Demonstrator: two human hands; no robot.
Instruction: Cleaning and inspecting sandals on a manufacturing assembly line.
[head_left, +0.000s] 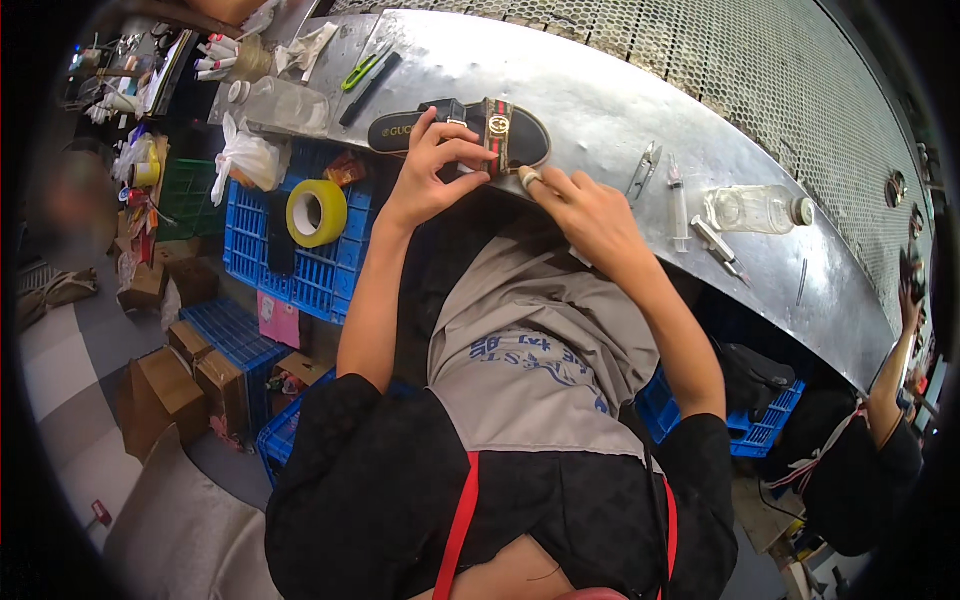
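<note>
A black slide sandal (400, 131) with a striped strap and a gold buckle lies on the metal workbench (600, 100). My left hand (432, 165) grips the strap from the near side, fingers curled over it. My right hand (580, 205) rests at the sandal's right end, one fingertip wrapped in tape pressing against the strap near the buckle. Both forearms come up from my lap, which is covered by a grey apron.
On the bench lie small snips (643, 170), syringes (678, 205), a clear bottle (755, 208), green clippers (360, 70) and a black pen (370, 88). A yellow tape roll (316, 212) sits on blue crates (300, 270). Cardboard boxes stand at left; another person's arm (890, 380) is at right.
</note>
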